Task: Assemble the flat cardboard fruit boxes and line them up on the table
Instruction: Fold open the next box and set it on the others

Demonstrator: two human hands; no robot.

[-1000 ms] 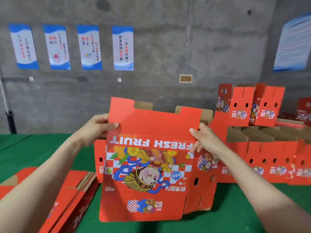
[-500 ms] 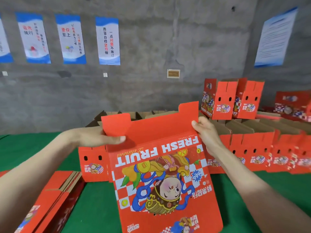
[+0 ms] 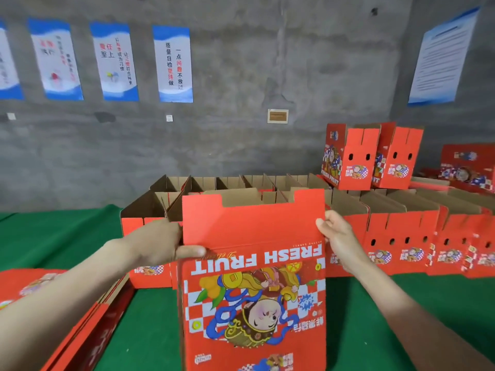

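I hold a red cardboard fruit box [image 3: 254, 290] upright in front of me, its "FRESH FRUIT" print upside down and its notched top flap standing up. My left hand [image 3: 163, 245] grips its left edge, thumb on the printed face. My right hand [image 3: 337, 236] pinches the right edge at the flap's fold. Behind it stands a row of assembled open boxes [image 3: 401, 231] on the green table [image 3: 59, 231].
A stack of flat unfolded boxes [image 3: 88, 317] lies at my lower left. Two closed boxes [image 3: 372, 156] stand on top of the rows at the back right, with more red boxes [image 3: 468, 167] beyond. A grey wall with posters rises behind.
The box has swung from tilted to square and upright, closer to the row of assembled boxes. Both hands stay on its edges, and the view has panned slightly.
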